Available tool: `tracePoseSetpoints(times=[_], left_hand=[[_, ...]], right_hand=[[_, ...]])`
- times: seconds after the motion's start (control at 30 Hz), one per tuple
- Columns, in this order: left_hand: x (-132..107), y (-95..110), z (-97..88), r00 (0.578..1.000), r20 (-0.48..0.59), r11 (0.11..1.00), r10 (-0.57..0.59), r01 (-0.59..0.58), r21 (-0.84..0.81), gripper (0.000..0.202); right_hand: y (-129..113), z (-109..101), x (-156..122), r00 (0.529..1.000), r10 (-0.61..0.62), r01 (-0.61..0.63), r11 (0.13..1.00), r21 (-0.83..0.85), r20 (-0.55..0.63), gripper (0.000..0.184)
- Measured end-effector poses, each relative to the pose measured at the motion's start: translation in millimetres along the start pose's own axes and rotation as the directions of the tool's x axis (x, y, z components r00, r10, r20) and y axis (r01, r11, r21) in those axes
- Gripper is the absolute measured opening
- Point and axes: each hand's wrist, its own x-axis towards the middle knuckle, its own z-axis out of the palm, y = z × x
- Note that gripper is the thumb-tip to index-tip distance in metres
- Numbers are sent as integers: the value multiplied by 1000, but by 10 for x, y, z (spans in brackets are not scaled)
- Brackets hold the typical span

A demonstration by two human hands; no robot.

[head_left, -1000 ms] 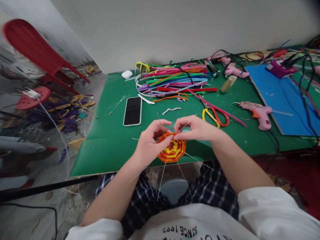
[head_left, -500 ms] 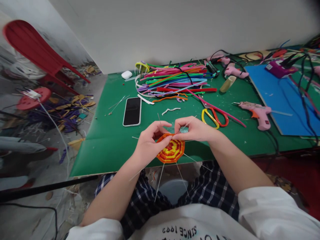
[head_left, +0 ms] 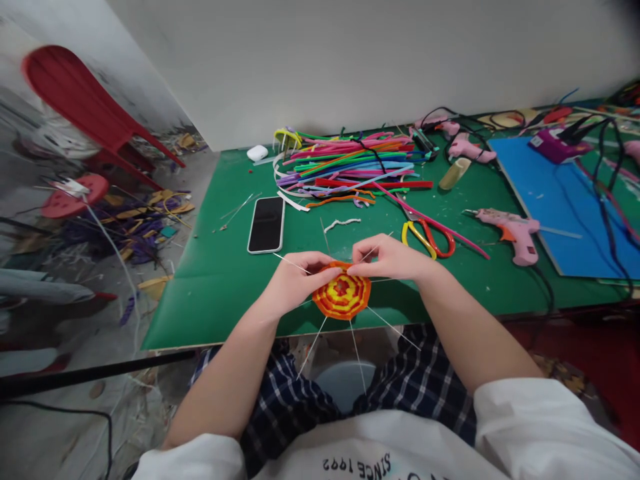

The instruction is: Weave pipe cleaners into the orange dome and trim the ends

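Between my hands is a round woven disc (head_left: 342, 297) of orange, red and yellow pipe cleaner, with thin pale spokes sticking out all round it. My left hand (head_left: 305, 279) grips the disc's upper left edge, thumb lying over the front. At the top edge, my right hand (head_left: 383, 259) pinches with thumb and forefinger, close to the left thumb; a spoke passes by its fingers. Whether a loose pipe cleaner end is in that pinch is hidden. The disc is held over the near edge of the green table (head_left: 200, 293), above my lap.
A phone (head_left: 267, 225) lies left. Behind are a pile of coloured pipe cleaners (head_left: 345, 160) and a short white piece (head_left: 343, 223). Scissors (head_left: 427, 239) and a pink glue gun (head_left: 515, 230) lie right, near a blue board (head_left: 560, 207). A red chair (head_left: 85, 107) stands left.
The disc has turned and tilted slightly, showing more of its face, and its spokes have shifted. My left fingers have closed in over the rim. The right hand stays pinched at the top.
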Motion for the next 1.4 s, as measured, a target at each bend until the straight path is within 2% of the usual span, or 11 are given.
tracePoseSetpoints(times=[0.17, 0.4, 0.57, 0.7, 0.8, 0.93, 1.13, 1.4], left_hand=[[2, 1, 33, 999, 36, 998, 11, -9, -64, 24], [2, -30, 67, 1000, 12, 991, 6, -4, -135, 19], [7, -35, 59, 1000, -7, 993, 19, -20, -113, 19], [19, -4, 30, 999, -44, 996, 7, -11, -85, 26], [22, 31, 20, 999, -44, 996, -18, 14, -88, 27], [22, 67, 39, 998, 5, 994, -67, 67, -85, 26], [40, 62, 77, 998, 0, 994, -66, 66, -85, 24], [79, 34, 100, 998, 2, 991, -58, 58, -122, 22]], right_hand=[[-20, 16, -12, 999, -25, 25, 1000, -8, 48, 30], [-23, 51, 1, 999, -40, 40, 998, -43, -2, 26], [-18, 47, -5, 998, -62, 61, 997, -56, -18, 25], [-35, -43, -49, 997, -17, 16, 1000, 16, 74, 18], [-25, -111, -80, 994, 20, -25, 999, 48, 107, 20], [-7, -94, -67, 993, 4, -3, 1000, -2, 115, 31], [-20, 1, -17, 996, -28, 20, 995, 98, 83, 34], [52, 29, 8, 999, -3, -4, 989, 149, 42, 32]])
